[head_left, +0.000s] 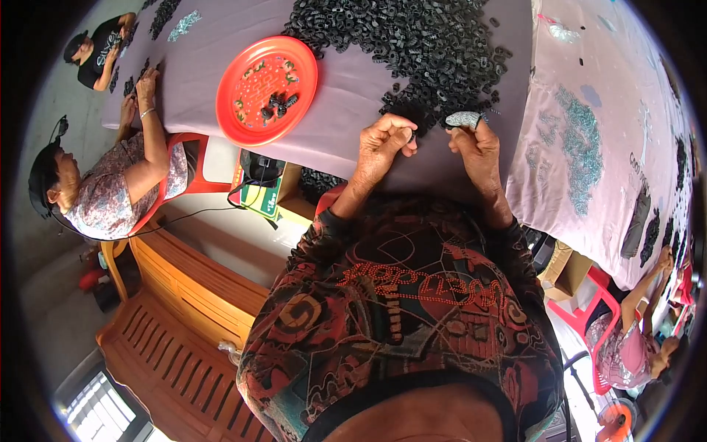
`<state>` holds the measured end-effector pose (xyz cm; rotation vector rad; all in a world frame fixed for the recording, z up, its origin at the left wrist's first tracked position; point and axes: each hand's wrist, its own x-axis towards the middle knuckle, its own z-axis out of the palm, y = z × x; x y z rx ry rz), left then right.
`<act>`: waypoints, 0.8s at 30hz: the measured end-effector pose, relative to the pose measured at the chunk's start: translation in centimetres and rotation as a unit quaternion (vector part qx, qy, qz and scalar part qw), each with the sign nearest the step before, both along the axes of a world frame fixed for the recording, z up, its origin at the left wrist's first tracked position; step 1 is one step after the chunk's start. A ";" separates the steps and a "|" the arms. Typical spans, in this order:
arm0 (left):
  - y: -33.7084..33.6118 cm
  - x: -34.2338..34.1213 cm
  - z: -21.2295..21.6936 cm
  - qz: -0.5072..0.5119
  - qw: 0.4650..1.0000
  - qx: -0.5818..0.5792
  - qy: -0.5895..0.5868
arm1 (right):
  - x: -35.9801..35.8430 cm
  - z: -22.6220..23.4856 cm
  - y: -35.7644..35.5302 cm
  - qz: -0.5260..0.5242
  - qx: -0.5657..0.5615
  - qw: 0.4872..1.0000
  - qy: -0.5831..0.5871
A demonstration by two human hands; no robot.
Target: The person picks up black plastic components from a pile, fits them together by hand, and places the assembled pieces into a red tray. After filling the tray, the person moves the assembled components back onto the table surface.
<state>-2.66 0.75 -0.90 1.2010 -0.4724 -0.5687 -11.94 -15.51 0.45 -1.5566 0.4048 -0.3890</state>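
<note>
Biggest first: your bench (350, 85), under a mauve cloth, runs across in front of you. A pink cloth (546, 210) covers the surface on your right, silvery bits (582, 158) strewn over it. A brown slatted seat (188, 361) stands at lower left, behind your left side.

You've got co-workers around: one in a floral top (110, 210) seated at the bench to your left, one in a black shirt (101, 55) beyond, another in pink (630, 353) at the right rim.

The heap of black parts (412, 40) lies on the bench ahead of you, its near edge trailing down almost to your hands. The red tray (227, 110) sits left of it, flat on the cloth, with a few black parts (278, 104) in a clump on it (patterned base, so mind the contrast).

Your left hand (387, 147) is up at the near side of the bench, thumb and forefinger pinched together on a small dark piece (412, 135), detail too fine to read. Your right hand (477, 151) is just beside it, apart, fingers curled with thumb near forefinger. A silvery speckled thing (462, 118) lies along that forefinger; can't tell if it's worn or held, or whether those fingers grip anything else
</note>
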 end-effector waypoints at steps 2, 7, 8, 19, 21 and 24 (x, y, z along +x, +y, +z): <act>0.0 -0.1 0.0 0.001 1.000 0.002 -0.003 | 0.0 -0.3 0.0 -0.001 0.002 1.000 -0.008; 0.0 0.0 0.1 -0.002 1.000 0.013 -0.011 | -0.2 -0.6 0.0 0.003 0.019 0.999 -0.026; 0.0 -0.1 0.1 -0.002 1.000 0.016 -0.012 | -0.2 -0.6 0.0 0.004 0.012 1.000 -0.024; -0.1 -0.1 0.1 -0.004 1.000 0.010 -0.005 | -0.1 0.5 0.1 -0.053 -0.221 0.971 -0.075; -0.1 -0.1 0.2 -0.002 1.000 0.012 -0.003 | -0.1 0.2 0.2 -0.070 -0.222 0.972 -0.036; -0.1 -0.1 0.3 -0.004 1.000 0.011 -0.006 | -0.1 -0.3 0.4 -0.075 -0.238 0.968 -0.012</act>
